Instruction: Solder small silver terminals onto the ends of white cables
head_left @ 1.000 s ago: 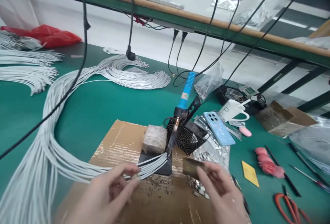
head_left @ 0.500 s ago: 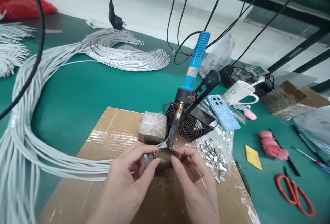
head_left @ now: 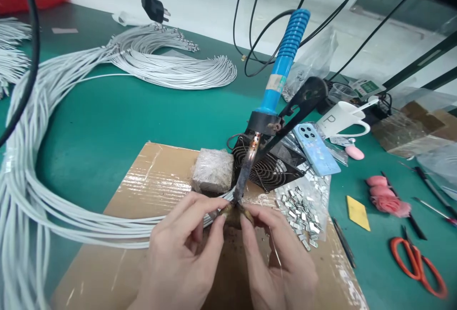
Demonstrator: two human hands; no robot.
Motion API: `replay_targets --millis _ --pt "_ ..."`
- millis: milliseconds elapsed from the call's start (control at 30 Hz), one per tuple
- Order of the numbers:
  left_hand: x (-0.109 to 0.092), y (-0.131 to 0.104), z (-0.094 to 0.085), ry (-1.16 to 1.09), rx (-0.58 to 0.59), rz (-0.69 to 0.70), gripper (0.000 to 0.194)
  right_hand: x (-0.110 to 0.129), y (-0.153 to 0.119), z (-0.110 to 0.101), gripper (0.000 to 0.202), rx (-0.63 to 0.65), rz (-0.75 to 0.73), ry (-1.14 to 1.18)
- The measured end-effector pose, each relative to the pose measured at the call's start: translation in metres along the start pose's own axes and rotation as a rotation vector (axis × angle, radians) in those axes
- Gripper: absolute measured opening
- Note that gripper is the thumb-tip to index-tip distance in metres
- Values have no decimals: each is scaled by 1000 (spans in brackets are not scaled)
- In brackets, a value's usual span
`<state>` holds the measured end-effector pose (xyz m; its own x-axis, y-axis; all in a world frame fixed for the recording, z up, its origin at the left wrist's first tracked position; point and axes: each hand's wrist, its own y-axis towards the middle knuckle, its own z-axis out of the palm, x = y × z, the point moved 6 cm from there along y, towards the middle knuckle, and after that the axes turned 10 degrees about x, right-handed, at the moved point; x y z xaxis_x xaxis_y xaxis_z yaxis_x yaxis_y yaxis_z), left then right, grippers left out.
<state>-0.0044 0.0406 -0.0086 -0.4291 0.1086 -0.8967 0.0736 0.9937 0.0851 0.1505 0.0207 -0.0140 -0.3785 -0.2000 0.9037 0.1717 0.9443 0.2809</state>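
Both hands meet at the middle of the cardboard (head_left: 117,234) that lies on the near part of the green table (head_left: 107,124). The left hand (head_left: 182,253) and the right hand (head_left: 278,257) pinch a small brown pad (head_left: 233,215) between thumbs and forefingers, fingers narrow and closed on it from either side. The dark tip of the soldering iron (head_left: 276,81) comes down onto the pad's top; the iron leans in a black stand (head_left: 300,105), its blue handle pointing up and away toward the far edge. Grey wires (head_left: 71,215) sweep in from the left edge across the cardboard and end just beside the left hand's fingers; whether they are held cannot be told. Behind the pad sit a wrapped block (head_left: 212,171) and, touching its right side, a small fan (head_left: 267,167). A bag of metal clips (head_left: 303,210) lies just right of the right hand. Red scissors (head_left: 417,267) lie near the right corner.
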Motion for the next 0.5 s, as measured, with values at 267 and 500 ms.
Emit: replay_targets --millis 267,500 --pt "7 7 8 115 64 24 18 -6 11 4 15 165 33 -56" --pt "22 -9 -5 188 71 -58 14 -48 3 -20 21 192 380 177"
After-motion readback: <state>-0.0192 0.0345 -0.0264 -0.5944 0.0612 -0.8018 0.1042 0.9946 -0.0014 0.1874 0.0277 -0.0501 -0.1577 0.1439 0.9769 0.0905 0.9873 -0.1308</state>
